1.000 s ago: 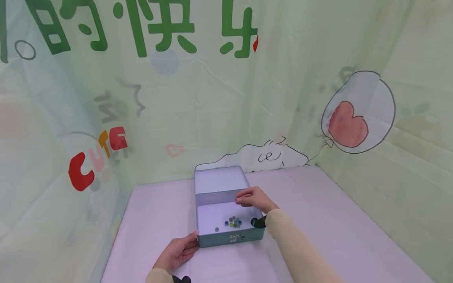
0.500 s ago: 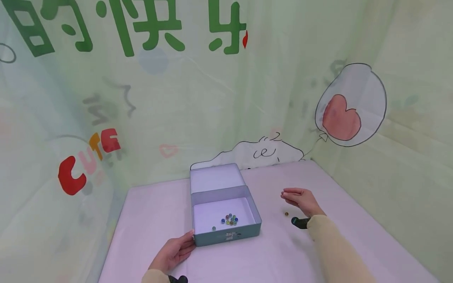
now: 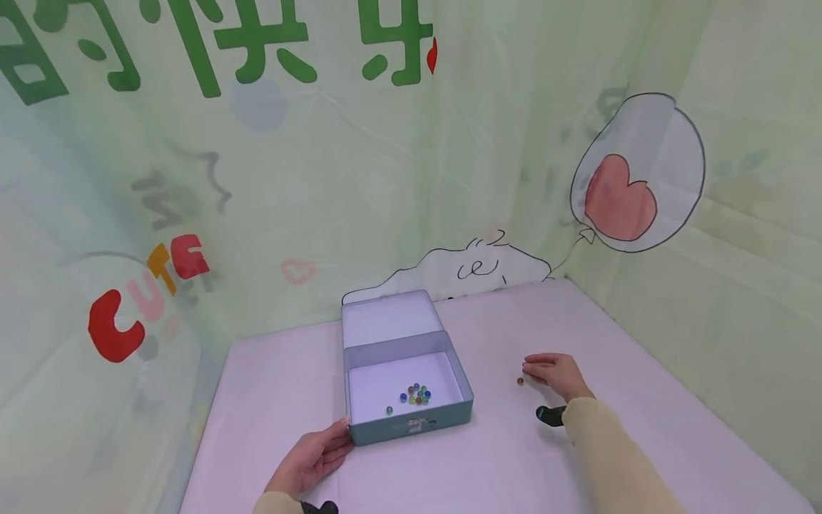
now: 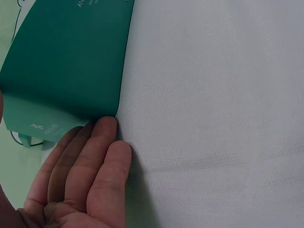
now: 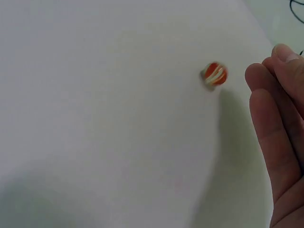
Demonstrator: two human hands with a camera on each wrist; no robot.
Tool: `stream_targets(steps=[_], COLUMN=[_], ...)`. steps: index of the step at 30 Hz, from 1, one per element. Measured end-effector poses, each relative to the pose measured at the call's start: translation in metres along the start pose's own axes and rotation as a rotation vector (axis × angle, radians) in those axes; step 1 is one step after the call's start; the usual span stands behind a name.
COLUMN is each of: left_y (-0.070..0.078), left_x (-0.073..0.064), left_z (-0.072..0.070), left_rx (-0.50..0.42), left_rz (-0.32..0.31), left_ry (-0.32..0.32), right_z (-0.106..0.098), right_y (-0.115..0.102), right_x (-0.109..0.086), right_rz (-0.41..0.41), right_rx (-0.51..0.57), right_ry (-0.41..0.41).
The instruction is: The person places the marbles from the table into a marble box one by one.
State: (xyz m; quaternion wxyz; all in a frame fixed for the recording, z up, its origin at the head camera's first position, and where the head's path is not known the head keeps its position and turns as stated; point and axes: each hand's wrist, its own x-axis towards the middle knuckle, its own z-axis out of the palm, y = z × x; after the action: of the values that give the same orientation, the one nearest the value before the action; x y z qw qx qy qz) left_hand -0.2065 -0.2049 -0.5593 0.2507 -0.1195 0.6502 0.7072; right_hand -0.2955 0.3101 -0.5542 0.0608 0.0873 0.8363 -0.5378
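A teal metal box (image 3: 449,414) sits with its lid (image 3: 388,318) folded back behind it. Several coloured glass marbles (image 3: 419,395) are inside, mostly grouped toward the front right. My left hand (image 3: 308,457) touches the box's front left corner; in the left wrist view its straight fingers (image 4: 102,156) lie against the green wall (image 4: 71,52). Right of the box, a single orange marble with white swirls (image 5: 216,73) lies on the cloth. My right hand (image 3: 557,375) is just beside it, fingertips close together and nothing visible between them.
A pale cloth covers the table (image 3: 488,464). Printed curtains (image 3: 334,178) close in the back and both sides. Dark camera mounts (image 3: 551,415) stick out from the wrists.
My right hand has moved from over the box to the right, then lowered toward the single marble, which the sleeve hid earlier. My left hand stays at the box corner.
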Motion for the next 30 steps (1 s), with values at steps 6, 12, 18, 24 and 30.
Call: stream_targets(steps=[6, 12, 18, 24, 30], left_y=[0.001, 0.002, 0.003, 0.004, 0.003], left_x=[-0.001, 0.000, 0.000, -0.001, 0.002], left_z=[0.001, 0.001, 0.001, 0.002, 0.003], left_rx=[-0.027, -0.009, 0.007, 0.003, 0.003], left_rz=[-0.004, -0.012, -0.016, -0.015, -0.030], left_ry=[0.006, 0.002, 0.002, 0.014, 0.042], right_z=[-0.001, 0.002, 0.017, 0.028, 0.030], right_y=[0.010, 0.017, 0.009, 0.000, -0.002], right_x=[-0.004, 0.002, 0.009, 0.008, -0.002], right_rz=[-0.013, -0.095, -0.199, -0.284, -0.297], right_rx=[-0.077, -0.214, -0.422, -0.641, -0.622], right_ry=[0.051, 0.084, 0.089, 0.036, 0.043])
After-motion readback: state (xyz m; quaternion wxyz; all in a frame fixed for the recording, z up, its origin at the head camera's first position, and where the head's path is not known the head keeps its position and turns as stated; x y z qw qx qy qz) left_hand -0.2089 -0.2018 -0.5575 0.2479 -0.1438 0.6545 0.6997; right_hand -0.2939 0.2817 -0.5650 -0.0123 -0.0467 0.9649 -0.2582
